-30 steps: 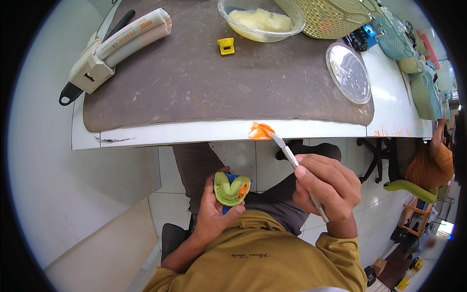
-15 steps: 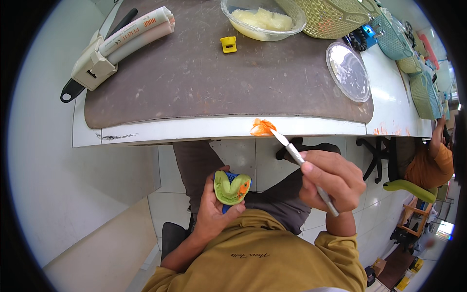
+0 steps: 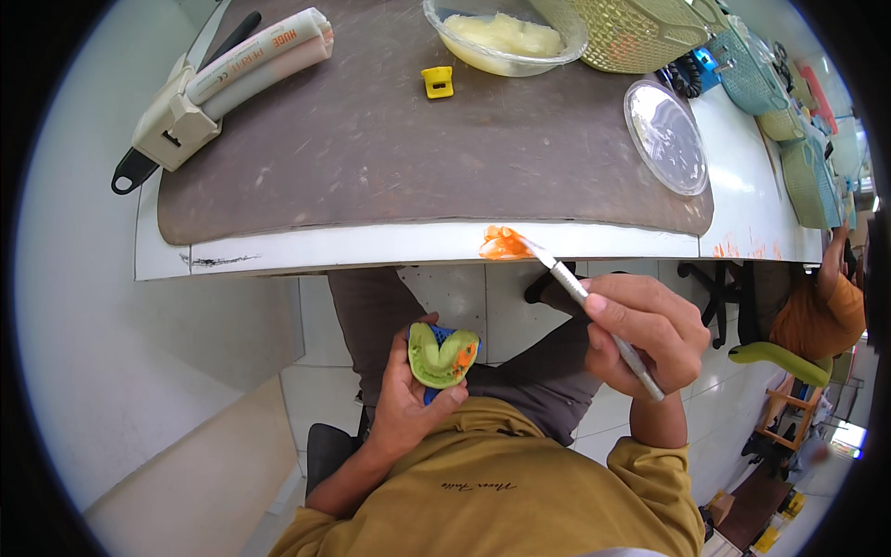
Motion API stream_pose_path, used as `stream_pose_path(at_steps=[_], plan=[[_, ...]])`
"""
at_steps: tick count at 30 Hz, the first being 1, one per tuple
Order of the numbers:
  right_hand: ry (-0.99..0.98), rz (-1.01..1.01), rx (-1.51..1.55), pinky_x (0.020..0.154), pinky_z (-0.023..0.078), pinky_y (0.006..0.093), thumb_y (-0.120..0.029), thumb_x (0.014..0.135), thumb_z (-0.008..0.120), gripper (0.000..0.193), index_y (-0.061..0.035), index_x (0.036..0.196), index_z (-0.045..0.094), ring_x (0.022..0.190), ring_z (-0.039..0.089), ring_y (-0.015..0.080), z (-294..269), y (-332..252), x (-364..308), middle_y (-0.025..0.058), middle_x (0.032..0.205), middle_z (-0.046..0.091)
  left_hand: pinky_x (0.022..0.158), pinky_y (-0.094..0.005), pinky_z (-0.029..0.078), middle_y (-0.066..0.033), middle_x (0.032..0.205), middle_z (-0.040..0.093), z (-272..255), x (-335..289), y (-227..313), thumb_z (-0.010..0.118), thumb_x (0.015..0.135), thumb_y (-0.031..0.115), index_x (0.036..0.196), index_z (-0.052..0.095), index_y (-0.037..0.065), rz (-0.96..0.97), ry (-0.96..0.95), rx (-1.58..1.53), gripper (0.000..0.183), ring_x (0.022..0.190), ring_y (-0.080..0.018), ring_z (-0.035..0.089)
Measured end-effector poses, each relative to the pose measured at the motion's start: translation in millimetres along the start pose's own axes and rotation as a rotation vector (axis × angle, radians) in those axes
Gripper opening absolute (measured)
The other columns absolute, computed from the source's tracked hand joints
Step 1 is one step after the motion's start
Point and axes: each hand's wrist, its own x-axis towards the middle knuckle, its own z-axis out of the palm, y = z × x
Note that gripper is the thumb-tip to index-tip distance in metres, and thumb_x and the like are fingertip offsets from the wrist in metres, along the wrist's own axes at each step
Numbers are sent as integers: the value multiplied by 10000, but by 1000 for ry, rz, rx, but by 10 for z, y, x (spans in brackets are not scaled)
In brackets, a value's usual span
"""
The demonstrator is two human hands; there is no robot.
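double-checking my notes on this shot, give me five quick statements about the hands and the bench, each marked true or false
1. The right hand holds a slim silver tool. True.
2. The tool's tip is at the orange smear on the white bench edge. True.
3. The left hand is empty. False: it holds a blue tray bearing green material.
4. The yellow piece sits inside the bowl. False: it lies on the brown mat.
5. A clear lid lies right of the yellow piece. True.
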Motion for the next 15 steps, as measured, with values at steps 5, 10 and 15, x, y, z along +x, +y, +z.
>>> stream_pose_path(at_steps=[5,10,15], plan=[[-14,-40,-1,617,584,291,57,628,753,383,-44,991,691,735,703,241,57,4,-22,121,851,699,912,-303,488,-113,1231,469,4,6,5,704,811,15,1428,210,18,-12,-7,-26,791,1085,-156,537],[-21,-34,-4,627,587,298,50,632,752,373,-44,987,688,749,706,253,82,12,-44,125,856,697,916,-306,490,-116,1249,447,-30,-5,-4,709,809,17,1427,212,11,-2,0,-20,792,1124,-159,512],[1,-44,-8,627,588,303,48,638,742,362,-38,986,686,748,706,263,78,16,-43,124,854,697,918,-305,489,-109,1241,446,-29,-11,-10,708,810,20,1426,213,10,7,12,-15,791,1129,-159,509]])
